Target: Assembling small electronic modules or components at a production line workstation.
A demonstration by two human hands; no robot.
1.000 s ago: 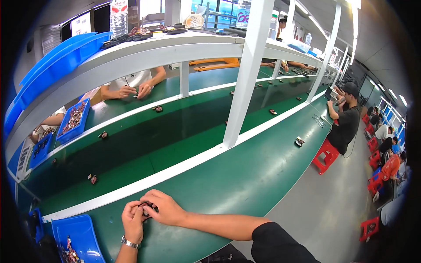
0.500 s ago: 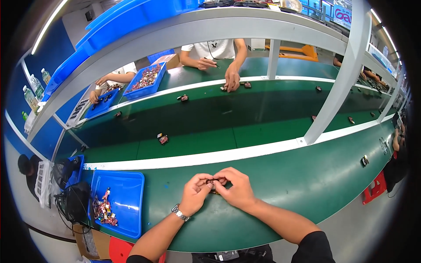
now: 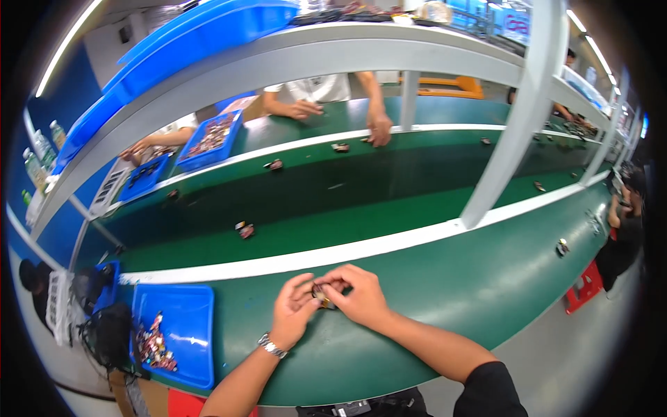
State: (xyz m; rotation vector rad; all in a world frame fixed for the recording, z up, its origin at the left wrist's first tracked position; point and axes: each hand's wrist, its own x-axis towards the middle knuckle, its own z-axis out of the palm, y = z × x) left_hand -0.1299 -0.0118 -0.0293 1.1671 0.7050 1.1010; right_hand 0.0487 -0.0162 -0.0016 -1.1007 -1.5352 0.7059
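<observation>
A small electronic part (image 3: 322, 295), dark red and black with a yellowish bit, is held over the near green worktop (image 3: 417, 320). My right hand (image 3: 361, 297) pinches it between thumb and fingers. Close against its left side is my left hand (image 3: 292, 311), its fingers apart and slightly curled; whether the thumb touches the part is hard to tell. My fingers cover much of the part. To the left, a blue tray (image 3: 194, 295) carries a heap of similar red, black and pale parts (image 3: 155, 344).
A white rail (image 3: 292, 264) separates the worktop from a sunken green belt (image 3: 299, 236) bearing scattered parts (image 3: 245, 230). A grey post (image 3: 511, 132) rises at right. Across the belt, a co-worker's hand (image 3: 379, 130) reaches down. Another blue tray (image 3: 212, 142) stands at far left.
My left fingers have loosened and spread away from the part, while my right hand keeps its pinch. The whole view has shifted a little. Across the belt, the co-worker's hand has moved relative to the parts.
</observation>
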